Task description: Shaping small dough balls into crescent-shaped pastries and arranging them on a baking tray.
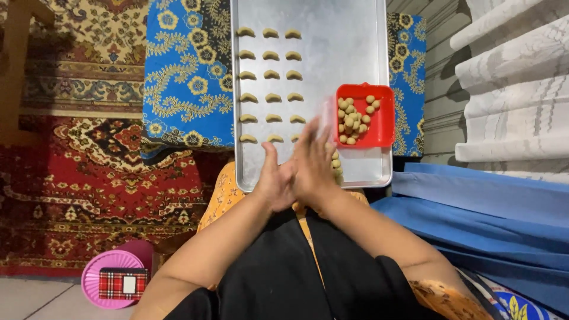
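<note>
We see our left hand (274,178) and right hand (313,163) pressed palm to palm over the near edge of the long silver metal baking tray (344,53); whether anything lies between the palms, we cannot tell. Rows of pale crescent-shaped dough pieces (271,75) fill the tray's left part. Just right of our fingers sits a red square plastic container (384,127) holding small round dough balls (353,118).

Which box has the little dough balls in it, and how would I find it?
Look at the long metal baking tray lying on the blue flowered cloth. Near its right edge sits a small square tub of round dough balls. It is the only bright red thing on the tray.
</note>
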